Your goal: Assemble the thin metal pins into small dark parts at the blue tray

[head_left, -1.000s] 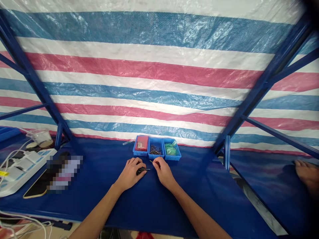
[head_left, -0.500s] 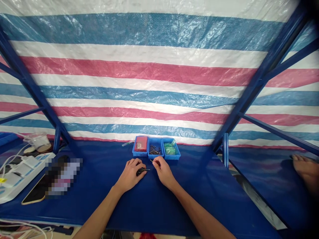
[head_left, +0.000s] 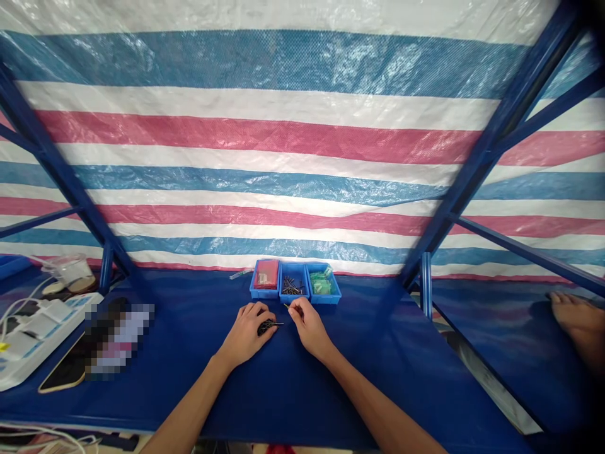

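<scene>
My left hand [head_left: 249, 329] rests on the blue table, its fingers curled round a small bunch of thin dark metal pieces [head_left: 266, 326]. One longer piece sticks out of the bunch to the right. Close by, my right hand [head_left: 306, 320] pinches a small thin metal piece [head_left: 286, 306] between thumb and fingertips; its exact kind is too small to make out. Just beyond both hands, a blue bin [head_left: 295, 299] holds similar loose dark metal pieces.
Flanking that bin are a blue bin [head_left: 265, 294] with red packets and another blue bin [head_left: 326, 299] with green packets. A phone [head_left: 63, 369] and power strip [head_left: 45, 337] lie at left. Blue frame posts [head_left: 454, 208] stand around; another person's hand [head_left: 574, 315] is at far right.
The view has shifted slightly. Both hands keep nearly the same place and grip, and the small piece in my right fingertips has turned a little.
</scene>
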The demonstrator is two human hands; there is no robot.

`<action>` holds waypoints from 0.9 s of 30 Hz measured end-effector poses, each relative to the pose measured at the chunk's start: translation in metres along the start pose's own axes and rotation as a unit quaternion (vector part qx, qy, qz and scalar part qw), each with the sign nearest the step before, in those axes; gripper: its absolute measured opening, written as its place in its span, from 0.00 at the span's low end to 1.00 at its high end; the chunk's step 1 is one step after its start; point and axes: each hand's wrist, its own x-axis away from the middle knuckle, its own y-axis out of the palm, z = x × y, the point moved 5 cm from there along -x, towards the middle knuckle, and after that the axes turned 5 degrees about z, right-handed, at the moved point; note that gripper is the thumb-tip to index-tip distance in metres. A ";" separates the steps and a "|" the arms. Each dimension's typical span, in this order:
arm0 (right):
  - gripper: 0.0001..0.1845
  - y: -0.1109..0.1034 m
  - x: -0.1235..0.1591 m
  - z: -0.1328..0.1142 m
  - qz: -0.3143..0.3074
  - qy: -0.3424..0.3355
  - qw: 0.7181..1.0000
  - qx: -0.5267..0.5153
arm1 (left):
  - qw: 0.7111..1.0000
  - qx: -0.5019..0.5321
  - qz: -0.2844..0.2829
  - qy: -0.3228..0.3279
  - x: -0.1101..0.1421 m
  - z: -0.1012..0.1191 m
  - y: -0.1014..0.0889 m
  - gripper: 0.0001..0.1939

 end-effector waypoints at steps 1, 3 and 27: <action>0.09 0.000 0.000 0.000 0.002 -0.001 1.000 0.000 | 1.000 0.001 -0.001 0.000 0.000 0.000 0.000 0.08; 0.09 0.000 0.001 0.001 0.005 -0.003 1.000 0.000 | 1.000 0.003 -0.004 0.000 0.000 0.000 0.000 0.08; 0.11 -0.002 0.001 -0.005 0.013 0.000 1.000 0.009 | 1.000 0.001 -0.001 0.008 0.000 0.000 -0.001 0.09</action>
